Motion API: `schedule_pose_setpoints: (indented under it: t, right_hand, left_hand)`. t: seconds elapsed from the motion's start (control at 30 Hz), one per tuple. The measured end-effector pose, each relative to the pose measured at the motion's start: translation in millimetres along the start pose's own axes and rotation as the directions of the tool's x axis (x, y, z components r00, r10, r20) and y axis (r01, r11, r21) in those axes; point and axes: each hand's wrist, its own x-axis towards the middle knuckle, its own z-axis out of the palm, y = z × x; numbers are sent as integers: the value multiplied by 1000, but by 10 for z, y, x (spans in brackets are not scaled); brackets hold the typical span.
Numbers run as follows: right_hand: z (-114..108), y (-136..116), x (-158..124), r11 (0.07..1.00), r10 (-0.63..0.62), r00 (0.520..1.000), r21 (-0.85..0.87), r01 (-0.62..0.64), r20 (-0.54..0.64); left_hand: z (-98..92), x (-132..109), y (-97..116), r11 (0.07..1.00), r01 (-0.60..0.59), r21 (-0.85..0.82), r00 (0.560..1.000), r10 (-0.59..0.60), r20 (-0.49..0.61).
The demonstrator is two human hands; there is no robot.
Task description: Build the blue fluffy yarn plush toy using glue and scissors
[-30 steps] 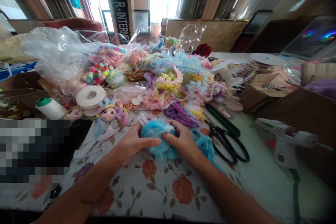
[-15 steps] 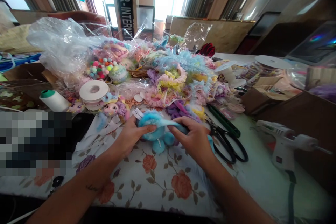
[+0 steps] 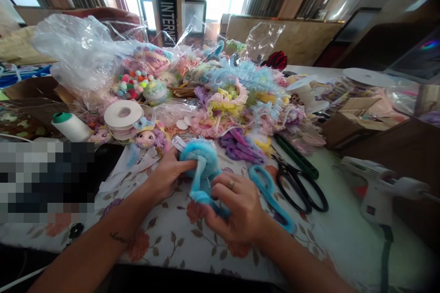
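Observation:
My left hand (image 3: 171, 170) is closed around a fluffy blue plush piece (image 3: 202, 149), its thumb pressing on the front. A white paper tag (image 3: 178, 143) with writing sticks out at the upper left, and small white beads show lower on the plush. From under the thumb a fuzzy light-blue strip (image 3: 196, 183) hangs down and bends across to my right hand (image 3: 237, 206), whose fingers pinch it. The rest of the strip loops over the flowered cloth to the right. My right hand hides part of the strip and the plush's lower side.
Black-handled scissors (image 3: 297, 187) and a green cutter (image 3: 297, 156) lie to the right, with a white glue gun (image 3: 373, 187) beyond. Ribbon spools (image 3: 123, 113), a thread cone (image 3: 70, 127) and a heap of ruffled trims (image 3: 240, 78) fill the back. A cardboard box (image 3: 360, 123) stands at right.
My right hand has moved down and toward me with the strip, which now bends downward rather than reaching right. The strip's looped end shows beside the scissors.

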Motion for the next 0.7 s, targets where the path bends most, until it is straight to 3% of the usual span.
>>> schedule_pose_setpoints:
  t: [0.17,0.27,0.37,0.5,0.7]
  right_hand:
    - [-62,21,14,983,178,974,73,-169,-143]
    - [-43,7,6,969,236,960,109,-221,-150]
    - [23,12,0,959,282,948,13,-283,-146]
    - [122,46,-9,936,296,945,-155,-316,-142]
    - [140,71,-27,930,171,966,-291,-224,-196]
  left_hand:
    - [-7,-2,45,991,-97,94,995,94,34]
    - [5,-14,59,983,-117,138,993,115,22]
    - [20,-27,59,968,-104,227,994,110,-11]
    - [32,-39,47,939,-134,317,988,152,-32]
    - [13,-40,33,969,-128,212,992,130,5]
